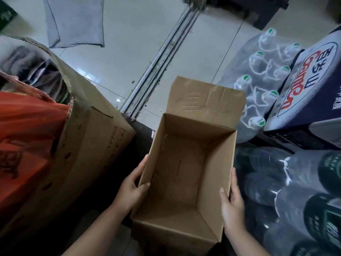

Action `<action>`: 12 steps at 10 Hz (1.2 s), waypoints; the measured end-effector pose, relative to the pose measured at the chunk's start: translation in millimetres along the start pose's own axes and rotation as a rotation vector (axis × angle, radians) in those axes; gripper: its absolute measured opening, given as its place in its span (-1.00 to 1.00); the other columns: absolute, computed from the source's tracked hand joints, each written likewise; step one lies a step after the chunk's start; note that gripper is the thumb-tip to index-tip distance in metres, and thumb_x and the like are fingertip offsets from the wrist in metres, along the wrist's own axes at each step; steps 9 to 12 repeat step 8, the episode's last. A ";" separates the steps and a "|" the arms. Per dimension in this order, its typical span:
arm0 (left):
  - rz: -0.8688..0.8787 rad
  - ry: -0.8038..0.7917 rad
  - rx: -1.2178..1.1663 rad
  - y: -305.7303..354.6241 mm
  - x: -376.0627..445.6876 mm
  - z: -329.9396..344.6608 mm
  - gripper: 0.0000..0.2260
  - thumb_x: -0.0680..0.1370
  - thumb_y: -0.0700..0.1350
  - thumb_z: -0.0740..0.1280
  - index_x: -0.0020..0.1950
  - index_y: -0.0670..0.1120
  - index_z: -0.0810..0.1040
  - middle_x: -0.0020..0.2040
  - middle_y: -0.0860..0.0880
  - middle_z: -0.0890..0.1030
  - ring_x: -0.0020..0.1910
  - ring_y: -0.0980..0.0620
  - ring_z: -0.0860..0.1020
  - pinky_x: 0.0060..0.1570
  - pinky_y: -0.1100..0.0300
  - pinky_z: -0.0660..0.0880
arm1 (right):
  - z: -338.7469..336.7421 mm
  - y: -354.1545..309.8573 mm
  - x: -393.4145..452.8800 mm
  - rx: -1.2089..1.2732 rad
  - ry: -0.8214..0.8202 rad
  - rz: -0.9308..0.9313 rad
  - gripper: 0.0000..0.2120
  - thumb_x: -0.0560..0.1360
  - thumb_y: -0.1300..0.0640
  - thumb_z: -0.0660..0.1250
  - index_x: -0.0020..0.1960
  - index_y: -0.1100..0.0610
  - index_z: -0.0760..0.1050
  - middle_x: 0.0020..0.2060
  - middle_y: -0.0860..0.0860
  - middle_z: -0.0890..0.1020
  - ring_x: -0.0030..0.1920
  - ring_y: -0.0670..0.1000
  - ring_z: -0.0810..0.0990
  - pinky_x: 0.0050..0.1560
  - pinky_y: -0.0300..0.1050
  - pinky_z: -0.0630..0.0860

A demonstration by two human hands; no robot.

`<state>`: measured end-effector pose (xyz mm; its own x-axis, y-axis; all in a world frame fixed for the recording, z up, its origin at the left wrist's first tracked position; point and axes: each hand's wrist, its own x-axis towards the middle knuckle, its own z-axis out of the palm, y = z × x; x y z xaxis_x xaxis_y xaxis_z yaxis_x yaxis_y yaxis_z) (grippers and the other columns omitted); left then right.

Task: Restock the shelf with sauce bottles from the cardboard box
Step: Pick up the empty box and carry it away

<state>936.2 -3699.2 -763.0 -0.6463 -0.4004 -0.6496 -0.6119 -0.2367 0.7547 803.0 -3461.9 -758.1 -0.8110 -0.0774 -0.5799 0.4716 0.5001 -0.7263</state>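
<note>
We see one big carton (96, 130) at left, then one open cardboard box (186, 169) in the middle, with nothing inside. Our left hand (132, 187) and right hand (231, 202) each grip one side wall.

Count: two bare hands, left (132, 189) and right (232, 204). Two brown cardboard boxes: one open, near centre (186, 163); one larger, left (88, 130). One shrink-wrapped pack of green-capped clear bottles, far right (258, 78); eight caps visible.
</note>
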 end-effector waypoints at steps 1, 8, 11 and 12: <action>0.013 0.025 -0.007 -10.6 -2.7 4.7 -0.26 0.52 -0.33 0.34 0.29 0.52 0.27 0.33 0.37 0.39 0.27 0.42 0.39 0.05 0.55 0.42 | 0.7 3.5 -8.1 -0.024 0.030 -0.012 -0.29 0.56 0.37 0.16 0.36 -0.42 0.18 0.24 -0.48 0.31 0.30 -0.21 0.36 0.35 -0.19 0.23; -0.099 0.114 0.345 54.7 -63.0 20.9 -0.57 0.53 -0.07 0.36 0.38 0.15 0.42 0.48 0.04 0.32 0.48 0.03 0.28 0.44 0.05 0.28 | -36.8 -37.3 -44.4 -0.204 -0.039 0.146 -0.55 0.54 0.22 0.27 0.40 0.02 0.34 0.29 0.07 0.52 0.28 0.06 0.50 0.29 -0.02 0.42; -0.099 0.114 0.345 54.7 -63.0 20.9 -0.57 0.53 -0.07 0.36 0.38 0.15 0.42 0.48 0.04 0.32 0.48 0.03 0.28 0.44 0.05 0.28 | -36.8 -37.3 -44.4 -0.204 -0.039 0.146 -0.55 0.54 0.22 0.27 0.40 0.02 0.34 0.29 0.07 0.52 0.28 0.06 0.50 0.29 -0.02 0.42; -0.099 0.114 0.345 54.7 -63.0 20.9 -0.57 0.53 -0.07 0.36 0.38 0.15 0.42 0.48 0.04 0.32 0.48 0.03 0.28 0.44 0.05 0.28 | -36.8 -37.3 -44.4 -0.204 -0.039 0.146 -0.55 0.54 0.22 0.27 0.40 0.02 0.34 0.29 0.07 0.52 0.28 0.06 0.50 0.29 -0.02 0.42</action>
